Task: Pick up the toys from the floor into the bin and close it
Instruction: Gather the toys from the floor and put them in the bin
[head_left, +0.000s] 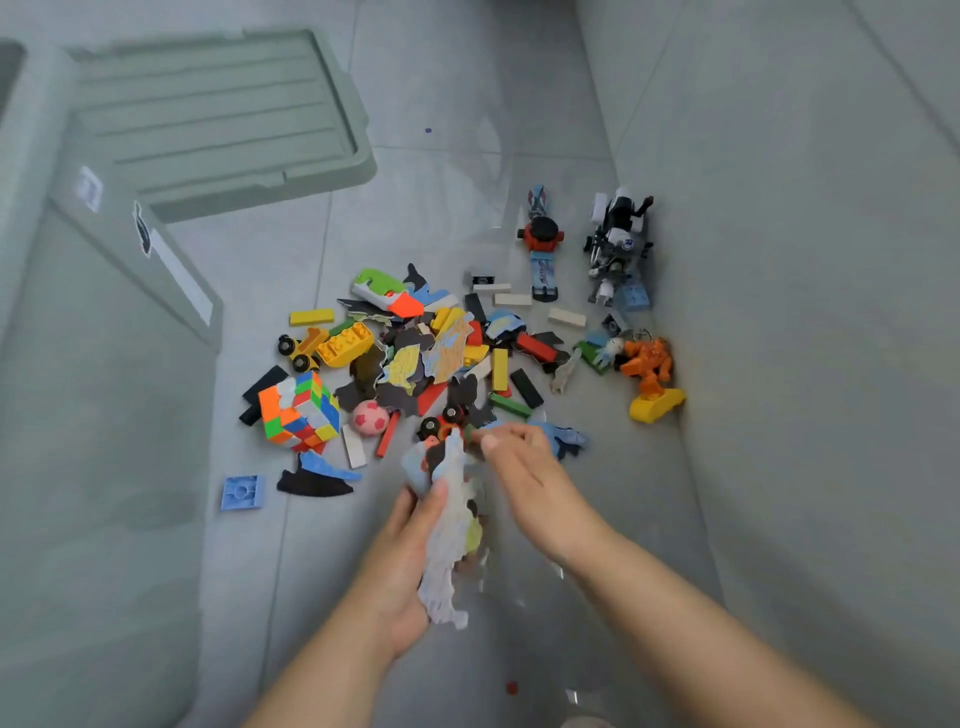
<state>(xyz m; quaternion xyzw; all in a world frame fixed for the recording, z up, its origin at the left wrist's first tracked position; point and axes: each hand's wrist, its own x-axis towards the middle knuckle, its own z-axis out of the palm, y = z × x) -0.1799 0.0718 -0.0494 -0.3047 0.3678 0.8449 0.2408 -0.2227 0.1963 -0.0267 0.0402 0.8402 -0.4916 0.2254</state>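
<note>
**Head view: left hand holds a sheaf of puzzle pieces beside the toy pile**

Head camera looks down at a scatter of toys (415, 358) on the grey floor (519, 104), with a colour cube (298, 410) and a pink ball (371, 417) at the pile's near-left edge. The left hand (400, 561) has its fingers and thumb curled round a stack of flat puzzle pieces (449, 525). The stack stands on edge, its long axis running from the palm away toward the pile, with the far end pointing at the toys. The right hand (524, 467) is just beside that far end, fingers bent over a blue piece. Motion blur makes it hard to tell whether it grips anything. The grey-green bin (78, 364) stands at the left, well apart from the hands. Its lid (218, 119) lies flat on the floor beyond it.
</note>
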